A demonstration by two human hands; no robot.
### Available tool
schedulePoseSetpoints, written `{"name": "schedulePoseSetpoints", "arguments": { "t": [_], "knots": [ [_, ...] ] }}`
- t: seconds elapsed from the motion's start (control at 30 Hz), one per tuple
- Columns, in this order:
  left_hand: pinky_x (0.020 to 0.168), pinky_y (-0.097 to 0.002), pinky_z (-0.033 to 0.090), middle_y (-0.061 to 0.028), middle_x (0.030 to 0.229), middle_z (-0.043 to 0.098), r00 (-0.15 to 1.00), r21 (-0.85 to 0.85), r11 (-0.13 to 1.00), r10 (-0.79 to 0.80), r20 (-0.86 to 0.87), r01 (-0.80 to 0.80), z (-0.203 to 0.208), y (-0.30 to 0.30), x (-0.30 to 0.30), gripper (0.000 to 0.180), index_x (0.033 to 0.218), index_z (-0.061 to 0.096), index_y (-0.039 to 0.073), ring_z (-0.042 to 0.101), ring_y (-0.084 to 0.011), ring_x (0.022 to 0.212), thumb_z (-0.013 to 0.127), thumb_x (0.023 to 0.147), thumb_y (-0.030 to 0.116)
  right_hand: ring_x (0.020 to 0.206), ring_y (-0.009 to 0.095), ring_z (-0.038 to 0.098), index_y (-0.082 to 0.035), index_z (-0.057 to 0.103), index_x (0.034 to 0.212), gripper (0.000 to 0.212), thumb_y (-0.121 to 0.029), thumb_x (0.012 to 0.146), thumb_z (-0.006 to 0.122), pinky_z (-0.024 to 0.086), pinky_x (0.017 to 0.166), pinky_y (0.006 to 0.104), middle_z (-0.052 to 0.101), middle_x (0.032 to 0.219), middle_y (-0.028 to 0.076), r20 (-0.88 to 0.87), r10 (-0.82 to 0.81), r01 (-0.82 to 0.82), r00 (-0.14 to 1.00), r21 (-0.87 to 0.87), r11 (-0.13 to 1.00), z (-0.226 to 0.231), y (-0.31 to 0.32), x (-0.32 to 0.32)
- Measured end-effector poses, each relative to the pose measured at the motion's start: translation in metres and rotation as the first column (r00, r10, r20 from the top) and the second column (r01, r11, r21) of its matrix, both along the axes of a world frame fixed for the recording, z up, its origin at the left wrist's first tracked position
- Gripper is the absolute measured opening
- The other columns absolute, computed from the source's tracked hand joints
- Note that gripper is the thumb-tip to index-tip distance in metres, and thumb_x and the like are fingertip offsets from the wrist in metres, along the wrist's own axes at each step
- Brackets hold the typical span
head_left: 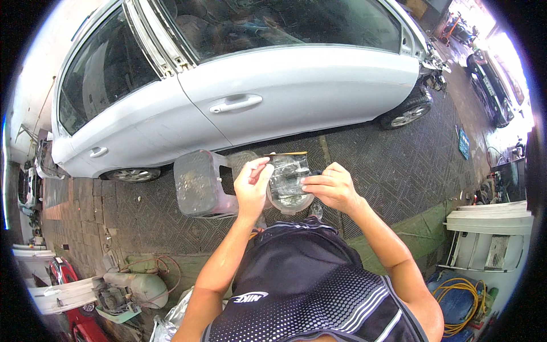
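In front of my chest, my two hands hold a worn dark-grey sheet (288,171) that looks like sandpaper, with whitish streaks and a yellow-brown upper edge. My left hand (252,179) pinches its left side between thumb and fingers. On the right side, my right hand (333,187) grips the sheet with fingers closed. Just below the sheet shows the rounded rim of a clear container (289,207); whether the sheet touches it I cannot tell. Left of my left hand stands a scuffed grey plastic stool (199,182).
A pale grey car (307,85) with closed doors stands across the far side. At lower left are an air compressor (137,288) with a hose and a red car (74,302). A yellow coiled hose (458,302) and white panels (490,219) lie at right.
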State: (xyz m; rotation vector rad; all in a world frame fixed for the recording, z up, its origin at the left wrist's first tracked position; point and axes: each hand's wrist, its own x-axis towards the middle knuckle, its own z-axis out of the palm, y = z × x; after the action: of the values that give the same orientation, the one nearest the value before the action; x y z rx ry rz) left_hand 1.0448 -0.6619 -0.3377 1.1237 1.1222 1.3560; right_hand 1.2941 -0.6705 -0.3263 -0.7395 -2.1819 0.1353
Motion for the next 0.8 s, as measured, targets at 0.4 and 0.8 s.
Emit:
{"name": "schedulePoseSetpoints", "arguments": {
  "t": [0.4, 0.8],
  "knots": [
    [0.103, -0.0343, 0.051, -0.0276, 0.155, 0.041, 0.925, -0.236, 0.921, -0.234, 0.300, 0.310, -0.012, 0.010, 0.005, 0.074, 0.153, 0.038, 0.001, 0.059, -0.0208, 0.125, 0.074, 0.089, -0.002, 0.087, 0.018, 0.070, -0.017, 0.080, 0.099, 0.027, -0.037, 0.081, 0.081, 0.048, 0.071, 0.0326, 0.075, 0.100, -0.002, 0.047, -0.235, 0.235, 0.971, -0.386, 0.892, -0.028, -0.006, -0.026],
    [0.109, -0.0345, 0.047, -0.0195, 0.167, 0.024, 0.933, -0.175, 0.924, -0.306, 0.192, 0.339, -0.030, 0.002, -0.005, 0.086, 0.160, 0.031, 0.006, 0.038, -0.0255, 0.148, 0.067, 0.084, -0.014, 0.075, 0.010, 0.063, -0.002, 0.073, 0.100, 0.020, -0.021, 0.093, 0.076, 0.052, 0.072, 0.0286, 0.072, 0.082, 0.005, -0.217, -0.465, 0.071, 0.858, -0.846, 0.528, -0.026, -0.002, -0.026]
  ]
}}
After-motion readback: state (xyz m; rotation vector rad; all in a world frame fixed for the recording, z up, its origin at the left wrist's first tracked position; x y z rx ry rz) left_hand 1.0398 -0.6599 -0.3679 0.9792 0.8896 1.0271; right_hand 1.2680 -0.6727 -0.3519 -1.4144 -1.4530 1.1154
